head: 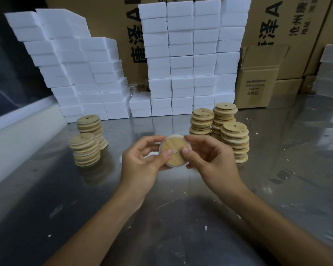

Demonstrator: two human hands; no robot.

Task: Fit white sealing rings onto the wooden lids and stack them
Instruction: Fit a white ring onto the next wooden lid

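The steel table occupies the lower part of the head view, its surface reflective and dotted with small white crumbs. Along its far edge stand the white foam blocks, stacked in tall columns in front of printed cardboard boxes. On the table, three stacks of wooden lids stand to the right, touching or just beside one another, and two stacks stand to the left, the nearer one leaning against the farther one; pale ring edges show between some lids in the left stacks. Both forearms enter from the bottom edge and converge toward the centre, with the hands raised above the table. The left hand is turned palm-inward, its thumb pressed on the face of the wooden lid and its fingers curled behind the lid's left edge. The right hand mirrors this pose, thumb on the face beside the centre hole and fingers curled round the right and upper edge. The lid is thus clamped between both hands, tilted with its flat face toward the camera. The white sealing ring shows as a thin pale band around the lid's rim; whether it is fully seated cannot be told.
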